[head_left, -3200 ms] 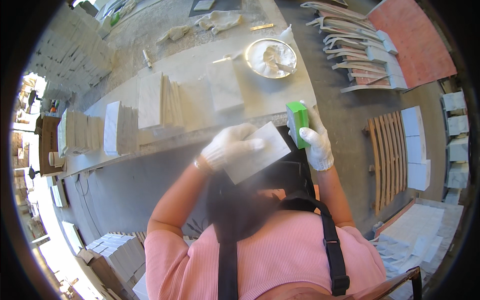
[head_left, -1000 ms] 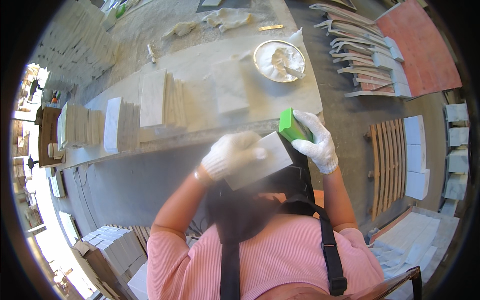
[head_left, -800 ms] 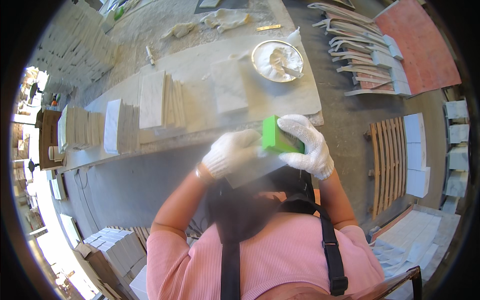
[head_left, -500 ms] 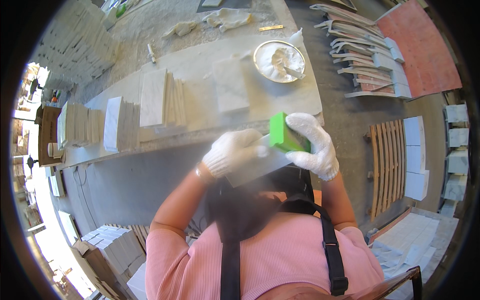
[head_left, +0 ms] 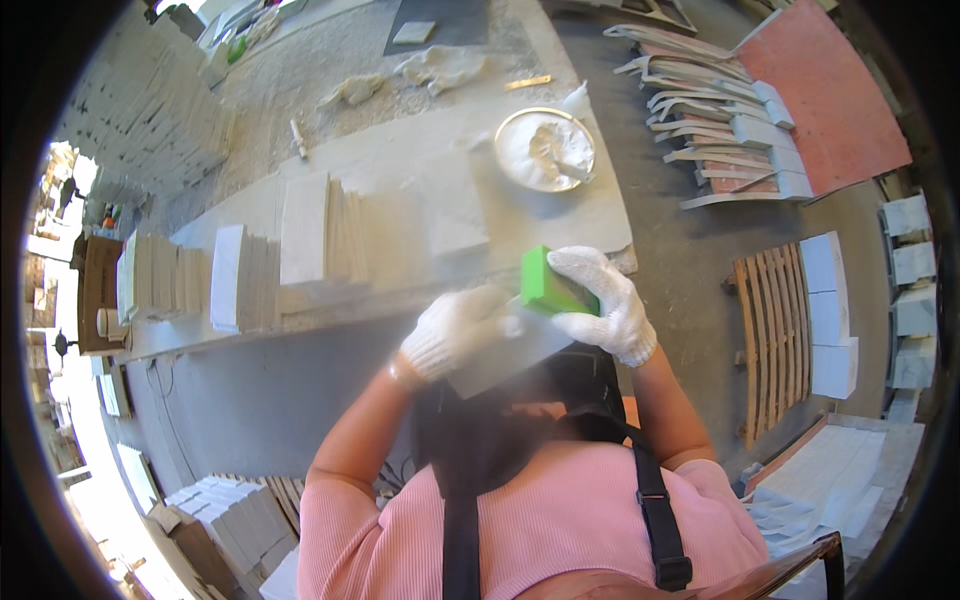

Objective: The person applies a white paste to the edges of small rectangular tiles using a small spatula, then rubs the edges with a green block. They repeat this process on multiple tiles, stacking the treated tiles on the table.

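Both my hands wear white knitted gloves in front of my chest. My left hand (head_left: 455, 335) is closed around a thin pale stone tile (head_left: 515, 352), held tilted off the table. Against the tile's upper right edge, my right hand (head_left: 605, 305) grips a bright green sanding block (head_left: 537, 283), thumb below and fingers over it. The block's far face is hidden by the glove. Whitish dust blurs the air around the left glove and the tile.
Upright stacks of tiles (head_left: 305, 230) line the table's left part. A flat tile (head_left: 457, 212) lies on the tabletop, near a gold-rimmed bowl (head_left: 499, 165) of white paste with a scraper in it. Beyond are crumpled gloves (head_left: 440, 68). A wooden pallet (head_left: 772, 335) stands to the right.
The view has shifted slightly, so table and bowl sit a little differently. Both hands appear slightly lower and further left; the green block stays against the tile's edge. The haze looks thicker.
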`<action>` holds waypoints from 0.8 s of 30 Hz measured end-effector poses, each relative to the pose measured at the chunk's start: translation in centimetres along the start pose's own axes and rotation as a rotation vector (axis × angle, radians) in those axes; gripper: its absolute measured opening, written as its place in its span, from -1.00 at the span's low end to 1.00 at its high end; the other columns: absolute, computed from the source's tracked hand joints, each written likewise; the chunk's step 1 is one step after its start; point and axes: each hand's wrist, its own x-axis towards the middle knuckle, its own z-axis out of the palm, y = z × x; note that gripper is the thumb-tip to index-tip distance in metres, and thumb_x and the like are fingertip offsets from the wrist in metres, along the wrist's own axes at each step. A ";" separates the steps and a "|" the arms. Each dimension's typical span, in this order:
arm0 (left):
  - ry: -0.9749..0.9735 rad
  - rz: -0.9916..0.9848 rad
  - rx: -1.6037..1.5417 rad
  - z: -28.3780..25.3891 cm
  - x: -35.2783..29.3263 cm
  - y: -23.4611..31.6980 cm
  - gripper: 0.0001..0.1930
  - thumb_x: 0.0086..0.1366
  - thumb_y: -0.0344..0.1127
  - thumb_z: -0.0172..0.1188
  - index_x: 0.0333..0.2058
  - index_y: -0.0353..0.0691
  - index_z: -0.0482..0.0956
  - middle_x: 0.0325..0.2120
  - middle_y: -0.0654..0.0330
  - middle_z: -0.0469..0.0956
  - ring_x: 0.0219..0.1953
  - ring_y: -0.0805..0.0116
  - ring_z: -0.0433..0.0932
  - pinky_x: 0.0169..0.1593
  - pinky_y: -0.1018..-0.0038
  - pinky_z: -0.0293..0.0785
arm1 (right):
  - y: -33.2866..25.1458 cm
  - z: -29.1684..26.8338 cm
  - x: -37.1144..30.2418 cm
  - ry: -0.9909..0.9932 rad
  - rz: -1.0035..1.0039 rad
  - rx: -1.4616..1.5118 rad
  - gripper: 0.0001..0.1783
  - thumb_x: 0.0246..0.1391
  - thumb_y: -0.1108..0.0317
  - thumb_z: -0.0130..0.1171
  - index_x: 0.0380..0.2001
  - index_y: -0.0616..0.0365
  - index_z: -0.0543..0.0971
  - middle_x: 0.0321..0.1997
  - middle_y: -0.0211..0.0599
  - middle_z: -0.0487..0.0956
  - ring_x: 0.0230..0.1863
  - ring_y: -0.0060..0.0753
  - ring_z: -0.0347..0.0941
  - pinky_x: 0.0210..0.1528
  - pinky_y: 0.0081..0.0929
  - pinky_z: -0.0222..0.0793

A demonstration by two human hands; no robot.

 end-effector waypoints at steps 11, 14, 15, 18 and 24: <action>0.058 -0.082 -0.397 -0.2 -0.8 -0.3 -0.57 0.30 -0.13 0.42 -0.05 -0.39 0.64 -0.26 0.25 0.65 -0.26 0.51 0.53 -0.13 0.51 0.50 | 5.9 -0.7 6.9 -0.099 -0.127 -0.830 -0.54 0.02 0.04 0.37 0.04 -0.25 0.68 0.11 -0.19 0.57 0.14 0.00 0.50 0.13 -0.07 0.48; 0.078 -0.106 -0.374 -0.6 -1.1 -0.5 -0.56 0.32 -0.17 0.38 0.02 -0.41 0.64 -0.15 0.13 0.71 -0.15 0.41 0.62 0.01 0.41 0.55 | 6.4 -0.2 7.5 0.043 -0.281 -0.919 -0.66 0.02 0.09 0.34 -0.08 -0.26 0.67 0.02 -0.20 0.57 0.08 0.03 0.51 0.04 -0.02 0.49; 0.080 -0.096 -0.355 -0.6 -1.1 -0.5 -0.56 0.32 -0.17 0.38 0.03 -0.40 0.64 -0.15 0.12 0.71 -0.15 0.41 0.62 0.01 0.41 0.55 | 6.4 -0.2 7.3 0.065 -0.274 -0.929 -0.64 0.03 0.11 0.35 -0.05 -0.26 0.68 0.04 -0.19 0.58 0.08 0.04 0.51 0.05 -0.02 0.49; 0.093 -0.084 -0.313 -0.8 -1.0 -0.5 -0.56 0.33 -0.16 0.39 0.03 -0.40 0.64 -0.15 0.13 0.71 -0.15 0.41 0.62 0.01 0.41 0.55 | 5.5 -0.2 6.1 0.151 -0.244 -0.845 -0.57 0.06 0.16 0.37 0.04 -0.18 0.67 0.11 -0.17 0.58 0.12 0.02 0.51 0.11 -0.04 0.49; -0.037 -0.057 -0.462 -0.6 -0.1 -0.5 -0.55 0.31 -0.16 0.44 -0.01 -0.42 0.65 -0.18 0.19 0.70 -0.16 0.42 0.60 0.00 0.42 0.54 | 1.8 1.2 3.4 -0.194 0.130 0.439 -0.26 0.22 0.12 0.41 0.38 0.20 0.45 0.23 -0.21 0.57 0.32 -0.29 0.44 0.43 -0.23 0.28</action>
